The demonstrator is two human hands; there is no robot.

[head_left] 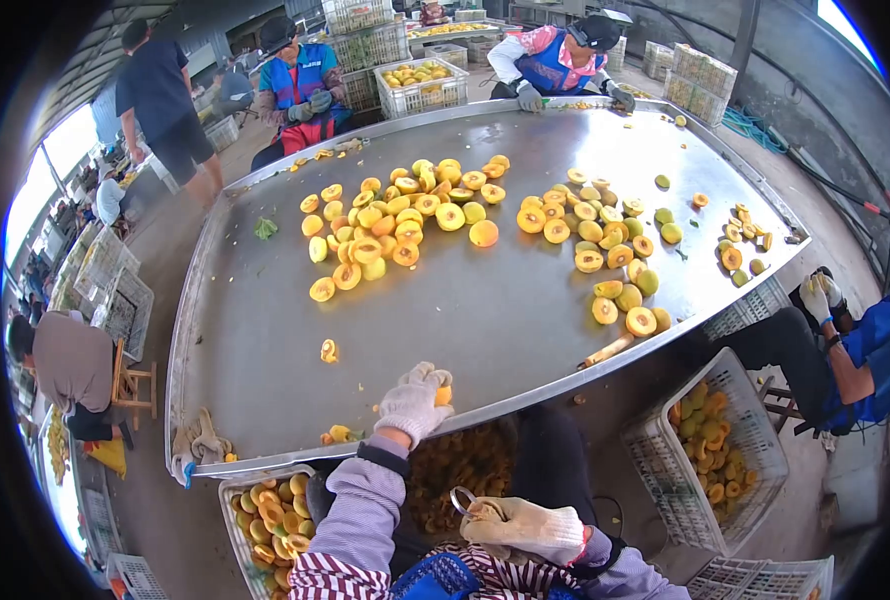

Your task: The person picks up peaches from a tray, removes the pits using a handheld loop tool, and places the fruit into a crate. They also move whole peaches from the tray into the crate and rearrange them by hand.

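Observation:
My left hand (414,406), in a pale knit glove, is over the near edge of the metal table (265,390). Its fingers are closed round a yellow-orange peach piece (443,395), partly hidden by the glove. In front of my body, my right hand (530,531), also gloved, grips a tool with a metal ring (462,500) at its end; the handle is hidden in the fist. Beneath my hands, a container of orange peach scraps (462,470) shows between my legs. A small peach scrap (329,351) lies on the table beyond my left hand.
Halved peaches lie in a left pile (395,215) and a right pile (590,225). A brown stick-like handle (605,351) rests by the near edge. Crates of peaches stand at left (233,520) and right (655,460). Co-workers sit across the table and at right.

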